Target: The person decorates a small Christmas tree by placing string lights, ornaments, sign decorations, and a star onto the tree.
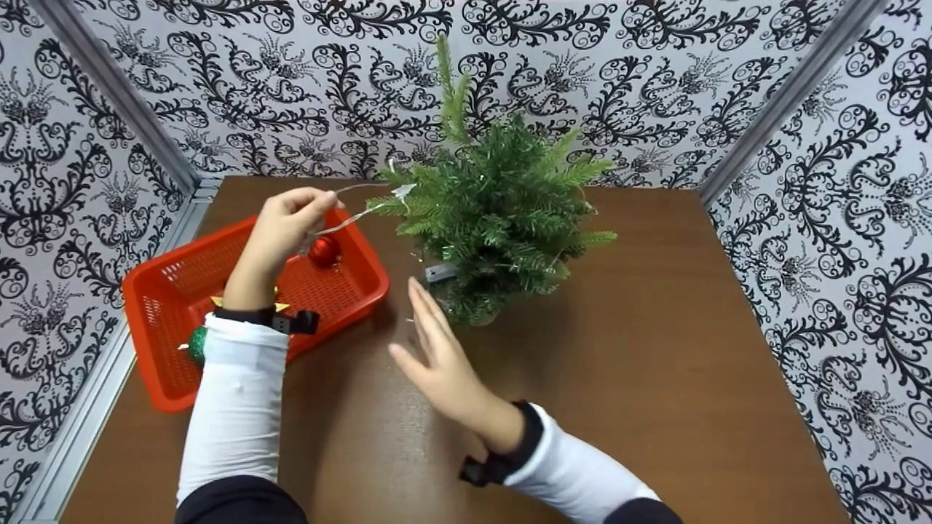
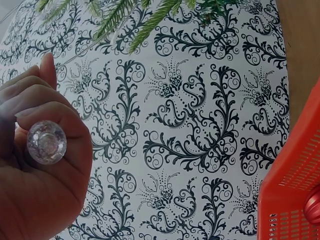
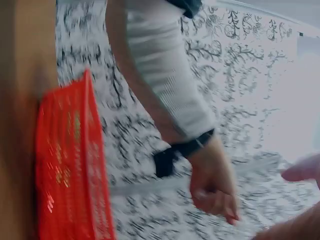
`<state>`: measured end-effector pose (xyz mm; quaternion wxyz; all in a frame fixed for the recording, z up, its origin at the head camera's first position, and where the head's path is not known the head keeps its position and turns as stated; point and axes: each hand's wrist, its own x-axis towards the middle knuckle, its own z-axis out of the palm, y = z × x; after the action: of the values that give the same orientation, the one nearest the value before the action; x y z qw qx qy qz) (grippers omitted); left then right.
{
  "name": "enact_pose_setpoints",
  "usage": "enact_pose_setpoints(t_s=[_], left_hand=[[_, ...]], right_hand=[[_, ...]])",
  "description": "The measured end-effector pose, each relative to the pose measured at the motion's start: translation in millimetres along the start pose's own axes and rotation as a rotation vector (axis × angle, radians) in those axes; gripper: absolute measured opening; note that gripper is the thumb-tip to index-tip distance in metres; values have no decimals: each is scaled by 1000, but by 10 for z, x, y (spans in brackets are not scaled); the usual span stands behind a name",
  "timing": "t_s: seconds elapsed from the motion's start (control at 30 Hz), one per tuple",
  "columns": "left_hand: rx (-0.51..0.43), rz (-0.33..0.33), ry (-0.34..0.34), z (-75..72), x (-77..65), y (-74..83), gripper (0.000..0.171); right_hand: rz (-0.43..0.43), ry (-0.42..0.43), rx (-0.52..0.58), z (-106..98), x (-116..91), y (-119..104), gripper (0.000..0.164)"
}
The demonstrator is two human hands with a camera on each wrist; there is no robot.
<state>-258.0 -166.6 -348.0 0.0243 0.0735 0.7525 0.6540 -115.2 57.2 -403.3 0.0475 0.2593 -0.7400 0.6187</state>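
Observation:
My left hand (image 1: 280,225) pinches a thin clear wire strand (image 1: 357,217) above the far side of the red basket. From its fingers the strand runs right to the small artificial Christmas tree (image 1: 502,204), with a pale piece (image 1: 403,191) by the left branches. A clear faceted round piece (image 2: 46,142) shows against the curled fingers in the left wrist view. My right hand (image 1: 448,367) is raised in front of the tree's lower left side, fingers straight, thumb apart, holding nothing. Near its fingertips a small whitish box (image 1: 440,273) hangs at the lower branches.
The red plastic basket (image 1: 149,364) sits on the left of the brown table (image 1: 655,378). In it lie a red ball ornament (image 1: 325,251), a green glittery ball (image 1: 196,345) and a yellow pointed piece (image 1: 280,306). Patterned walls (image 1: 255,87) enclose the back and sides.

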Motion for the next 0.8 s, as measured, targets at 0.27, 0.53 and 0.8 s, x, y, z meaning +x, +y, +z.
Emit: enact_pose_setpoints(t_s=[0.27, 0.53, 0.8], left_hand=[[-30, -13, 47, 76, -105, 116, 22], [0, -13, 65, 89, -153, 131, 29], [-16, -19, 79, 103, -96, 107, 25]], right_hand=[[47, 289, -116, 201, 319, 167, 70], [47, 296, -104, 193, 492, 275, 58], [51, 276, 198, 127, 565, 148, 19]])
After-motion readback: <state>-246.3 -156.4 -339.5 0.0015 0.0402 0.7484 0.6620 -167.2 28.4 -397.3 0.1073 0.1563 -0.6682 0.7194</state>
